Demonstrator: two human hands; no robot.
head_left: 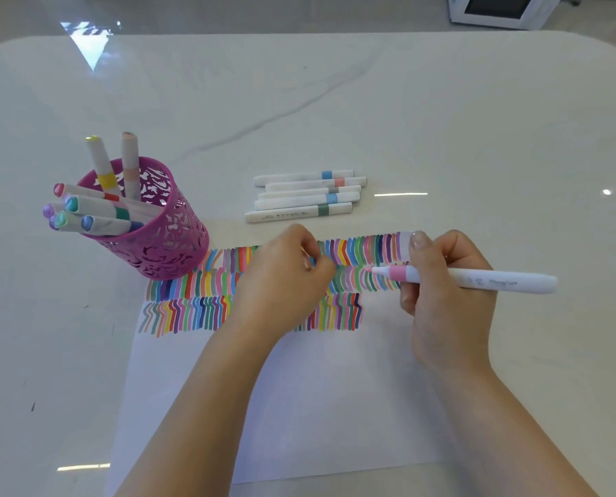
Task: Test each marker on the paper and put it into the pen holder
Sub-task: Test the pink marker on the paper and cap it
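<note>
No text can be read. Small dark print is seen on the barrel of the nearest loose marker (299,213) on the table (442,120), and fainter print on the held marker (493,281) in the right hand (446,299); both are too blurred to be made out.

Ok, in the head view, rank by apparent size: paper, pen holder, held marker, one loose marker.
1. paper
2. pen holder
3. held marker and front loose marker: the held one looks longer, but it sits nearer the camera, so they stay unranked.
</note>
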